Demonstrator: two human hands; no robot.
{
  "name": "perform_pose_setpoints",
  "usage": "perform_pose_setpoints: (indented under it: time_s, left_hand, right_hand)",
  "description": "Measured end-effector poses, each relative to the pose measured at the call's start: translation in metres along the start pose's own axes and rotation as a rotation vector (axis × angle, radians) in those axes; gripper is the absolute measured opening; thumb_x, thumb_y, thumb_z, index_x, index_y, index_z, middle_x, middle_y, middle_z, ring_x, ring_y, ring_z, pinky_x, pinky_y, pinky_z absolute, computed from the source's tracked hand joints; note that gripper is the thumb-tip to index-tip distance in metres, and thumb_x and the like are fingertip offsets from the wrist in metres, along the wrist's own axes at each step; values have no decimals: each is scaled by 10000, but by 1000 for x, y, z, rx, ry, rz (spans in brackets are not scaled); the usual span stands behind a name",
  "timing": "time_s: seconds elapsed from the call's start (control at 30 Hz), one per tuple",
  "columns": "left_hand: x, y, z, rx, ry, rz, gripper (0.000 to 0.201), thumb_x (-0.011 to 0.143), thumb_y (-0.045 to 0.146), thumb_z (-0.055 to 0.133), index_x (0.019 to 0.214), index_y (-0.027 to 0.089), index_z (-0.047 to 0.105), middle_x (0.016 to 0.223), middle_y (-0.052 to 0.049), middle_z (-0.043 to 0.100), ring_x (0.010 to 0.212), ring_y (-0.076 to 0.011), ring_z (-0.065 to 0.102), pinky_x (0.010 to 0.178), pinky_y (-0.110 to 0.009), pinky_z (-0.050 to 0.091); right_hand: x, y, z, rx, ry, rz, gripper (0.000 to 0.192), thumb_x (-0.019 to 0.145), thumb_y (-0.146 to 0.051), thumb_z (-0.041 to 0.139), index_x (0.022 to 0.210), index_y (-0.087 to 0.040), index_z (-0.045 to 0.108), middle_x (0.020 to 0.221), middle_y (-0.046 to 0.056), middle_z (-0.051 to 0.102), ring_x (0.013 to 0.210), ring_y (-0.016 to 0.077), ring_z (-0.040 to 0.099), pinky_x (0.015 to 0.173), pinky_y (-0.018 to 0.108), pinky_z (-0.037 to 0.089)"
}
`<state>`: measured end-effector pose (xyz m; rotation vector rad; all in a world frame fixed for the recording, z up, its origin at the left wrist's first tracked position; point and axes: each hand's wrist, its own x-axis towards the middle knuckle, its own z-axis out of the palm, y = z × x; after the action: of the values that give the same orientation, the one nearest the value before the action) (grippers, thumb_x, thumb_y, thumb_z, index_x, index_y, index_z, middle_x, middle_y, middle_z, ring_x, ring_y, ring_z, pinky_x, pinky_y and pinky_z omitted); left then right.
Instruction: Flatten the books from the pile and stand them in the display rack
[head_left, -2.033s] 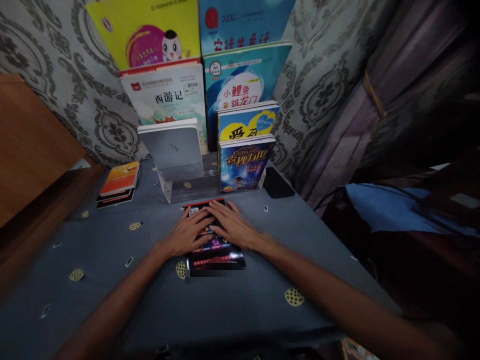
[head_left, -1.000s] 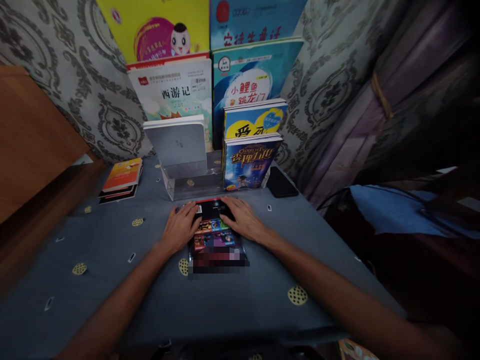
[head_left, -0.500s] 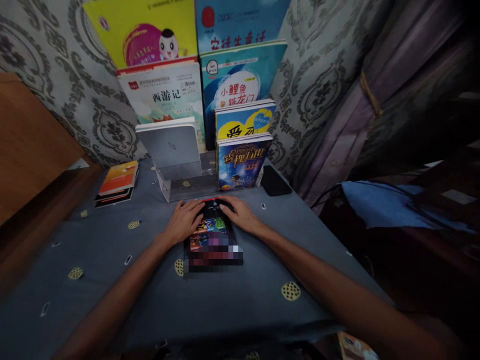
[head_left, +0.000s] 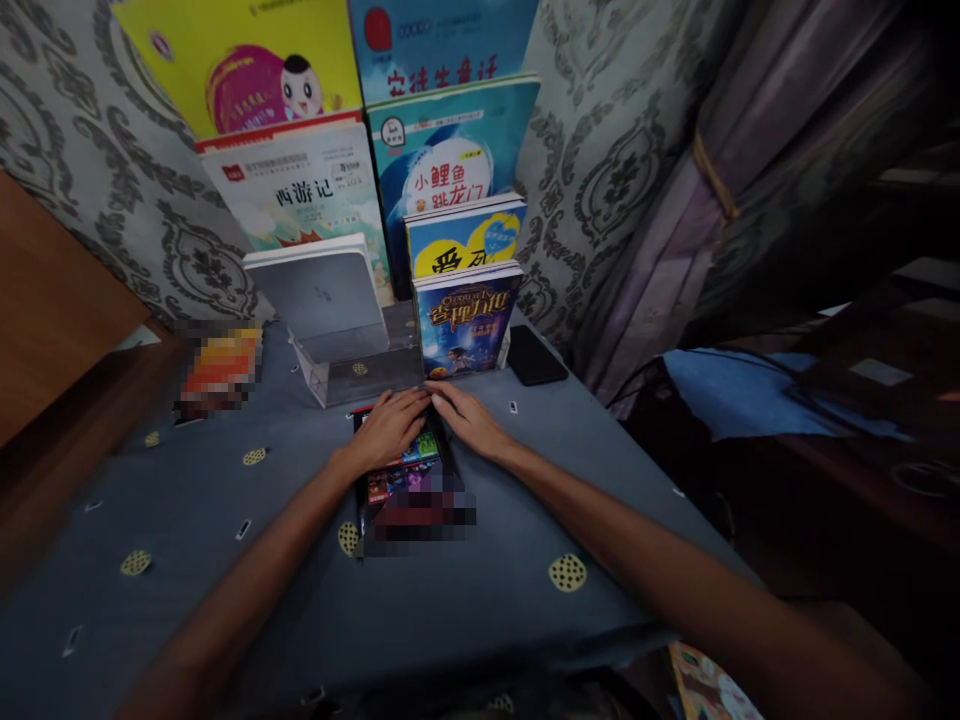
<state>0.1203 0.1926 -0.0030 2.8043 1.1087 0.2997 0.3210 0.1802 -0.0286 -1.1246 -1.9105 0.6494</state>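
Observation:
A dark book (head_left: 379, 488) with colourful picture panels lies flat on the cloth-covered table, its lower part blurred by pixelation. My left hand (head_left: 390, 428) rests palm down over its upper left, fingers stretched out toward the top edge. At the upper right corner, my right hand (head_left: 466, 418) lies low with its fingers extended, the tips meeting those of my left hand. Just beyond the fingers stands a clear acrylic book stand (head_left: 319, 385). It bears a grey book (head_left: 322, 295) on the left and a blue book (head_left: 465, 320) on the right.
Taller picture books, including a white one (head_left: 300, 190) and a teal one (head_left: 450, 150), stand in tiers behind. A black phone-like slab (head_left: 537, 356) lies right of the stand. An orange book pile (head_left: 221, 368), partly pixelated, sits at left. A purple curtain (head_left: 675, 260) hangs at right.
My hands have come together: the gap between their fingertips over the book's top edge has closed. The view has shifted slightly, so the books appear farther left.

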Motion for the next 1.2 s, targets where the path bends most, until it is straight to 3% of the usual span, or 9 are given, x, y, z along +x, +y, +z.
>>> perform_pose_setpoints:
  time_s: [0.77,1.2]
  left_hand:
    - [-6,2,3,24,32,54,441,1044,311,348,1438,213,519,1489,-97,553,1453,-236,411,1184,-507,299]
    - [-4,2,1,16,155,125,352,1032,262,414,1286,171,639,1321,-111,647,1235,-246,570,1096,-455,427]
  right_hand:
    - [-1,-3,0,-38,32,21,438,1048,-419,325,1311,-207,604,1279,90,698,1193,230,647,1048,413,476]
    - [0,-9,-1,-131,2,66,396,1051,-353,323,1247,-187,623,1225,98,717,1164,249,655,1017,410,482]
